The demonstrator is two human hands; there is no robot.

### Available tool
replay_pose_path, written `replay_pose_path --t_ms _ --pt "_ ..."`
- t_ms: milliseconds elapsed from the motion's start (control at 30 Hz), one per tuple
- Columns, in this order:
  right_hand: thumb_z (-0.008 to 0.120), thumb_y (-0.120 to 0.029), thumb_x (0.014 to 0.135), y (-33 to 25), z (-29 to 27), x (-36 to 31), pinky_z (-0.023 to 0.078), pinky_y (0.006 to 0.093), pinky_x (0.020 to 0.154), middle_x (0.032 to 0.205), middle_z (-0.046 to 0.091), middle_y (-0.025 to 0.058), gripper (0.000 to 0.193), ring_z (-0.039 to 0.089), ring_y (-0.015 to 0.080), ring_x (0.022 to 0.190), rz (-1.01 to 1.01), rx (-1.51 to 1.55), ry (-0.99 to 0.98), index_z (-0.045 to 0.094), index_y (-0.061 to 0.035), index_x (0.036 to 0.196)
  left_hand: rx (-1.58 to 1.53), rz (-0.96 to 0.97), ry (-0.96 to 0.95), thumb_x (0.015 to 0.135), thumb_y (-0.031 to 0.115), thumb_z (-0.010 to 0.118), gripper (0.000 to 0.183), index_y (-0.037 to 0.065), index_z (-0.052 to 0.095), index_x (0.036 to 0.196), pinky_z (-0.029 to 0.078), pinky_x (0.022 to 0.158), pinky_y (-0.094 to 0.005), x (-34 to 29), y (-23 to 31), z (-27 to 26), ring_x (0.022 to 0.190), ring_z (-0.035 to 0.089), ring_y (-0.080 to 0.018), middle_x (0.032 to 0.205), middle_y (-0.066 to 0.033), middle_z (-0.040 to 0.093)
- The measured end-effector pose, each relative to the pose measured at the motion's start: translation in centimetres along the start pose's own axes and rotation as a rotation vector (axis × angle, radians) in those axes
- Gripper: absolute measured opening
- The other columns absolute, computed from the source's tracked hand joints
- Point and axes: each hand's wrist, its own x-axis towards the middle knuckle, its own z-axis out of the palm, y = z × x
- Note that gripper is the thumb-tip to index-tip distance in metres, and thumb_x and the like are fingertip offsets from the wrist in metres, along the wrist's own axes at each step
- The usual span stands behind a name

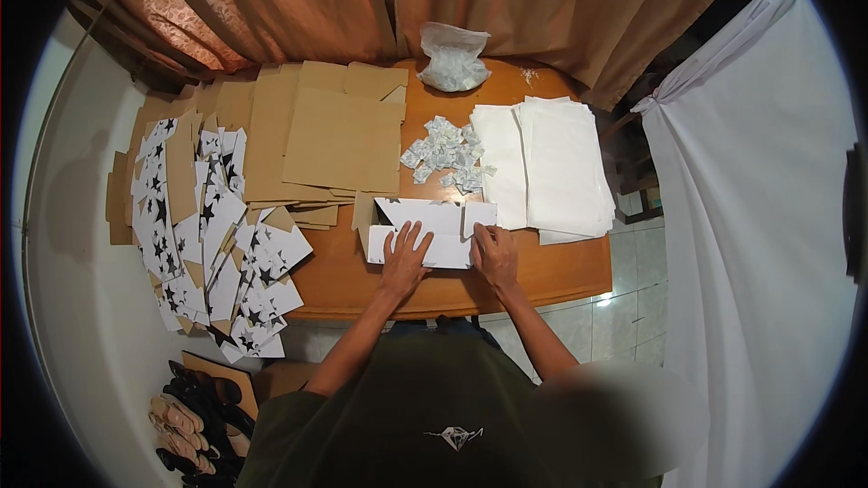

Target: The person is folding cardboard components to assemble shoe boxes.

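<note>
A partly folded white cardboard box (437, 217) lies in front of me near the table's front edge, with a brown flap standing at its left end. My left hand (406, 258) rests on its front part, fingers spread flat against the white surface. At the right end, my right hand (495, 258) has its fingers curled and pressed together on the box's side flap. The fingertips of that hand are partly hidden. Just beyond the box is a loose heap of small pale sachets (443, 149).
Stacked brown cardboard sheets (342, 140) cover the back left of the table (561, 271). White cardboard pieces with black stars (212, 226) overlap at far left. White paper sheets (565, 163) lie right; a clear plastic bag (454, 59) sits at the back. Shoes (181, 425) stand lower left.
</note>
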Motion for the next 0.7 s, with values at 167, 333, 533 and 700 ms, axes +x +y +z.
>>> replay_pose_path --t_ms 167,333,533,700 --pt "0.070 -0.032 0.090 -1.1 -2.2 1.0 0.034 0.0556 0.102 0.133 0.056 0.0183 0.038 0.048 0.0350 0.124 -0.007 -0.049 -0.049 0.066 -0.0093 0.120 0.041 0.025 -0.050 0.075 0.020 0.086 0.083 0.016 0.045 0.147 0.018 0.119 -0.0610 -0.6 -0.2 -0.5 0.150 0.025 -0.0361 0.157 -0.0185 0.034" --pt "0.069 -0.051 0.088 1.7 -0.4 1.6 0.028 0.0546 0.108 0.144 0.051 0.0140 0.069 0.041 0.0371 0.133 -0.004 -0.004 -0.186 0.053 -0.0129 0.144 0.002 -0.045 -0.051 0.070 0.025 0.090 0.091 0.027 0.046 0.149 0.016 0.116 -0.0682 0.3 2.4 -1.5 0.149 0.022 -0.0432 0.155 -0.0233 0.033" --pt "0.069 -0.046 0.090 1.5 -0.3 1.9 0.029 0.0558 0.106 0.139 0.050 0.0164 0.065 0.039 0.0372 0.132 0.028 -0.025 -0.256 0.053 -0.0116 0.143 0.003 -0.065 -0.050 0.070 0.025 0.090 0.085 0.028 0.051 0.146 0.015 0.115 -0.0701 0.4 2.2 -0.8 0.148 0.022 -0.0437 0.154 -0.0241 0.033" --pt "0.071 -0.044 0.088 0.3 -1.2 2.8 0.032 0.0569 0.102 0.141 0.046 0.0170 0.065 0.037 0.0372 0.130 0.126 0.022 -0.325 0.053 -0.0117 0.142 -0.014 -0.090 -0.042 0.068 0.021 0.090 0.083 0.026 0.053 0.142 0.014 0.115 -0.0714 0.6 2.4 -0.6 0.149 0.022 -0.0436 0.153 -0.0241 0.034"
